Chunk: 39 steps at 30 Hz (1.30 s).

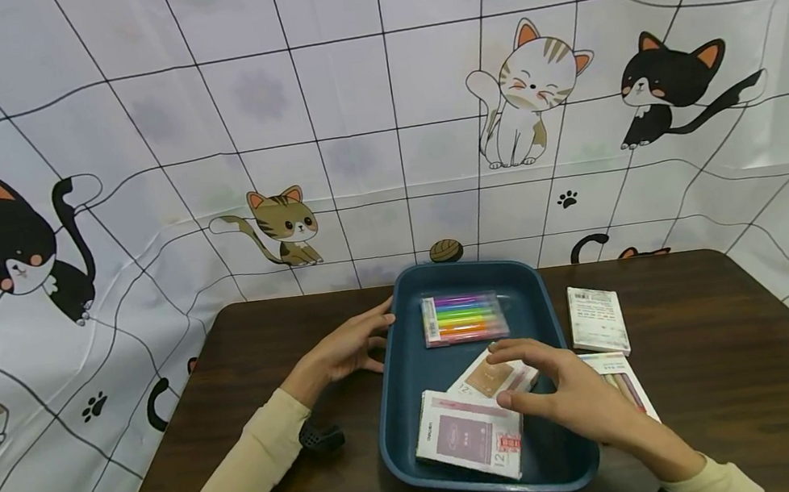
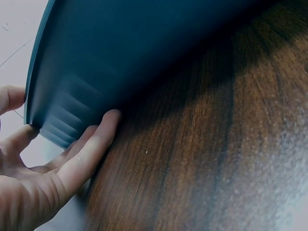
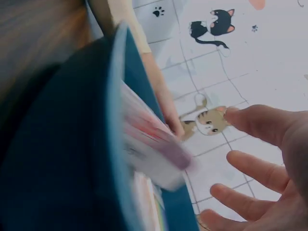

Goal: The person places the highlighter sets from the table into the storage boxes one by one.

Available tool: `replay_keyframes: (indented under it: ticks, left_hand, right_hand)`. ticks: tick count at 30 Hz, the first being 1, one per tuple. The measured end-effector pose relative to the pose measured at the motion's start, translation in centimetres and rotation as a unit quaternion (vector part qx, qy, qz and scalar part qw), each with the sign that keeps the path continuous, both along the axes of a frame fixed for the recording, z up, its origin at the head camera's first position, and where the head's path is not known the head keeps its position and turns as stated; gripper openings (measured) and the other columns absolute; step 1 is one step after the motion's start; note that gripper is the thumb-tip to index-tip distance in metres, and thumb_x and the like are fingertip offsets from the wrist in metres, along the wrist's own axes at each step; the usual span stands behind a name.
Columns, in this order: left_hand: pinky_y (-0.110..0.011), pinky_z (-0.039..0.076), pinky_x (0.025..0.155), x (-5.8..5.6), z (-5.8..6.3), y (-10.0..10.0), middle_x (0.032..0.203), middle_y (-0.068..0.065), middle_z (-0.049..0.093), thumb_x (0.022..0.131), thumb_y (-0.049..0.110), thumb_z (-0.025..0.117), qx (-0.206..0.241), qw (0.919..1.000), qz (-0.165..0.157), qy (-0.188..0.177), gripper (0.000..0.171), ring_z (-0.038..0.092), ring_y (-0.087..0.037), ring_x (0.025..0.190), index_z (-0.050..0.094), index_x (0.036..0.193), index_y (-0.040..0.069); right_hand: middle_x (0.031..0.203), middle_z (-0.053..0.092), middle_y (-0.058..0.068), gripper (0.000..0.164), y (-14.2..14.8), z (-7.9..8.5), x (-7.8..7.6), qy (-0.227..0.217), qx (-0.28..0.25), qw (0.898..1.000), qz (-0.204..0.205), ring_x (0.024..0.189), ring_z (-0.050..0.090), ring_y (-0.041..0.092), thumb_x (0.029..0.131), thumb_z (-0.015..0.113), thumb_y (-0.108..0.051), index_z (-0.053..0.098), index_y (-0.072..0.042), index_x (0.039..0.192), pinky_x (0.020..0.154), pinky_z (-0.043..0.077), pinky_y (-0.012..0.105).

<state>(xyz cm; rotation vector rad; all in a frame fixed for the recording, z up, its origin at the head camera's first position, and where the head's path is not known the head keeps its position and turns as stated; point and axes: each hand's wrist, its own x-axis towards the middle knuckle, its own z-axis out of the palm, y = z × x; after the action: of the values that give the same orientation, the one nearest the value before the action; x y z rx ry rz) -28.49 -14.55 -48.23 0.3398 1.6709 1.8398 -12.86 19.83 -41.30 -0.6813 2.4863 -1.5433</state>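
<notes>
A dark blue tray [image 1: 389, 409] lies on the table. My left hand [image 1: 349, 347] touches its outer left side near the rim with mostly straight fingers; some press against the outer wall [image 2: 77, 103]. My right hand [image 1: 571, 388] hovers over the tray's right part, thumb and fingers apart, holding nothing. Beneath it lie a white box with a purple panel [image 1: 463, 437], marked 12, and a white box with a tan panel [image 1: 490, 379], partly covered by it. A clear pack of rainbow-coloured pens [image 1: 464, 319] sits at the tray's far end.
Right of the tray, a white box with printed text [image 1: 597, 320] lies by a second white box picturing pencils or pens [image 1: 625, 382], partly hidden by my right hand. A cat-patterned cloth [image 1: 363, 160] hangs behind the dark wooden table [image 1: 730, 370].
</notes>
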Motion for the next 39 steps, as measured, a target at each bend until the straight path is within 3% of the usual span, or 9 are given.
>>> replay_keyframes:
  ticks: [3, 6, 12, 19, 25, 32, 39]
  left_hand:
    - [-0.063, 0.053, 0.086, 0.0, 0.1, 0.0, 0.160, -0.006, 0.030, 0.107, 0.039, 0.055, -0.002, 1.0000, 0.001, 0.003, 0.060, 0.042, -0.043, 0.134, 0.028, 0.160, 0.043]
    - [-0.063, 0.053, 0.086, 0.1, 0.1, 0.0, 0.160, -0.006, 0.030, 0.107, 0.039, 0.055, -0.004, 1.0000, 0.002, 0.004, 0.060, 0.042, -0.043, 0.135, 0.028, 0.160, 0.042]
    - [-0.062, 0.053, 0.086, 0.1, 0.0, 0.0, 0.160, -0.006, 0.030, 0.107, 0.039, 0.055, -0.005, 1.0000, 0.004, 0.003, 0.060, 0.041, -0.043, 0.135, 0.028, 0.160, 0.042]
    - [-0.062, 0.053, 0.086, 0.0, -0.1, -0.1, 0.159, -0.006, 0.031, 0.107, 0.039, 0.055, -0.002, 1.0000, 0.001, 0.005, 0.060, 0.042, -0.043, 0.135, 0.029, 0.160, 0.042]
    - [-0.062, 0.053, 0.086, 0.1, -0.1, -0.1, 0.159, -0.007, 0.032, 0.106, 0.040, 0.056, -0.001, 1.0000, 0.001, 0.006, 0.061, 0.043, -0.043, 0.134, 0.028, 0.160, 0.041]
    - [-0.062, 0.053, 0.085, 0.1, -0.1, -0.1, 0.159, -0.007, 0.031, 0.106, 0.039, 0.056, -0.004, 1.0000, 0.006, 0.005, 0.060, 0.042, -0.043, 0.135, 0.029, 0.160, 0.042]
    - [-0.062, 0.053, 0.086, 0.0, 0.0, -0.1, 0.159, -0.006, 0.031, 0.106, 0.040, 0.056, -0.003, 1.0000, 0.005, 0.003, 0.059, 0.042, -0.043, 0.135, 0.029, 0.159, 0.043]
  right_hand:
    - [0.155, 0.044, 0.004, 0.045, 0.4, 0.4, 0.0, 0.040, 0.027, 0.999, -0.018, 0.143, 0.034, 0.042, 0.094, 0.076, -0.035, 0.063, -0.030, 0.137, 0.104, 0.031, 0.073]
    - [0.160, 0.036, 0.005, 0.051, 1.0, 0.9, -0.1, 0.058, 0.050, 0.997, -0.026, 0.145, 0.030, 0.044, 0.095, 0.074, -0.037, 0.059, -0.031, 0.143, 0.100, 0.036, 0.072]
    - [0.165, 0.025, 0.006, 0.066, 2.3, 1.4, -0.5, 0.063, 0.090, 0.992, -0.055, 0.146, 0.023, 0.048, 0.096, 0.072, -0.040, 0.044, -0.028, 0.155, 0.099, 0.033, 0.077]
    - [0.167, 0.016, 0.012, 0.078, 3.6, 1.7, -1.1, 0.069, 0.112, 0.989, -0.065, 0.145, 0.020, 0.052, 0.099, 0.067, -0.039, 0.022, -0.035, 0.163, 0.094, 0.032, 0.081]
    - [0.168, 0.009, 0.014, 0.075, 4.7, 1.3, -2.0, 0.078, 0.127, 0.986, -0.072, 0.150, 0.003, 0.047, 0.103, 0.061, -0.037, 0.020, -0.024, 0.165, 0.098, 0.022, 0.082]
    - [0.166, 0.008, 0.024, 0.073, 6.2, 0.6, -2.8, 0.064, 0.178, 0.978, -0.090, 0.148, -0.001, 0.054, 0.105, 0.054, -0.044, 0.023, -0.014, 0.164, 0.099, -0.003, 0.084]
    - [0.162, 0.008, 0.033, 0.067, 7.2, 0.0, -3.6, 0.053, 0.195, 0.975, -0.094, 0.143, 0.001, 0.063, 0.109, 0.044, -0.043, 0.024, -0.009, 0.163, 0.097, -0.001, 0.085]
